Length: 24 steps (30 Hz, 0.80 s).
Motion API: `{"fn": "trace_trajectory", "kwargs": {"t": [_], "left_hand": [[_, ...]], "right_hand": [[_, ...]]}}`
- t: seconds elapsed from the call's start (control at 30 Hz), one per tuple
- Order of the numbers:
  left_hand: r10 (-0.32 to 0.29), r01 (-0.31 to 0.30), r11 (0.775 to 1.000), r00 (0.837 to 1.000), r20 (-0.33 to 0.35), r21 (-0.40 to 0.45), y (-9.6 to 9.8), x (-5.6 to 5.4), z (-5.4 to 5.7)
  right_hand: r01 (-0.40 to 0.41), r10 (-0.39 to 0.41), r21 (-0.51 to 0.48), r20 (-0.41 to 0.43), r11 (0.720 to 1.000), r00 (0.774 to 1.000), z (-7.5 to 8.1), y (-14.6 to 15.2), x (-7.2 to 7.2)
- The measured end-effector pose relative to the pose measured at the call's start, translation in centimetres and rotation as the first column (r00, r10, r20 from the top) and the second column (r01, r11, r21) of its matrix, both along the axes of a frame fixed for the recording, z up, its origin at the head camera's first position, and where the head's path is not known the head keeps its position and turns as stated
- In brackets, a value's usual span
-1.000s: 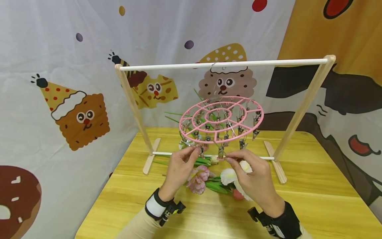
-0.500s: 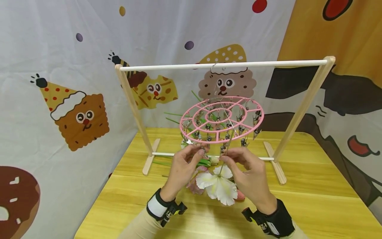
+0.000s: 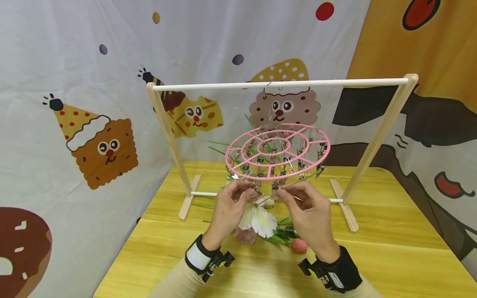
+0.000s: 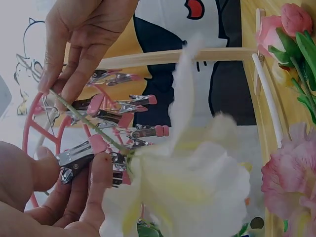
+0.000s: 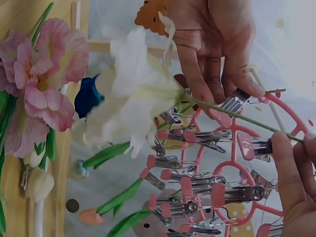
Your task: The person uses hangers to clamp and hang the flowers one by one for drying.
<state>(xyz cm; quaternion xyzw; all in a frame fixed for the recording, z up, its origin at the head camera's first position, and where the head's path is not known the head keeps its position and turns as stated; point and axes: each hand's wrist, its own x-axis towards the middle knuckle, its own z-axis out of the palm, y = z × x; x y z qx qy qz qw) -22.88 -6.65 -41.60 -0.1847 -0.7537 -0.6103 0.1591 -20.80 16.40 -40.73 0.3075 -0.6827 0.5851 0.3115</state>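
Note:
My left hand (image 3: 227, 213) pinches a metal clip (image 4: 78, 157) with pink tips between thumb and fingers, under the near rim of a round pink clip hanger (image 3: 274, 178). Across from it, my right hand (image 3: 314, 217) pinches the thin green stem (image 5: 237, 115) of a white artificial flower (image 4: 192, 177). The stem slants past the clip, with the bloom hanging below the hands. Whether the clip's tips touch the stem I cannot tell. Several other metal clips (image 5: 232, 193) dangle from the hanger beside the hands.
The hanger hooks onto the white rod (image 3: 216, 86) of a wooden stand (image 3: 387, 120) on the table (image 3: 402, 256). Pink blooms (image 3: 246, 236), a coral tulip (image 3: 299, 245) and green leaves lie beneath the hands. More green stems stick up behind the hanger.
The white flower has swung leftward from beside my right hand to below my left hand, its stem turning in my right fingers. My left hand stays near the same clip, now tilted.

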Motion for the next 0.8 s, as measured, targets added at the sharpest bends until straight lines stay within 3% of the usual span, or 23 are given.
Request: {"fn": "trace_trajectory", "kwargs": {"t": [0.4,0.8], "left_hand": [[0.133,-0.132,0.991,0.989,-0.072,0.016,0.3,-0.6,-0.1],[0.176,-0.170,0.983,0.981,-0.085,0.070,0.6,-0.6,0.1]], "right_hand": [[0.090,-0.089,-0.026,0.010,0.996,0.996,-0.7,-0.7,-0.4],[0.088,-0.087,-0.006,0.042,0.996,0.995,-1.1,-1.2,-0.4]]}}
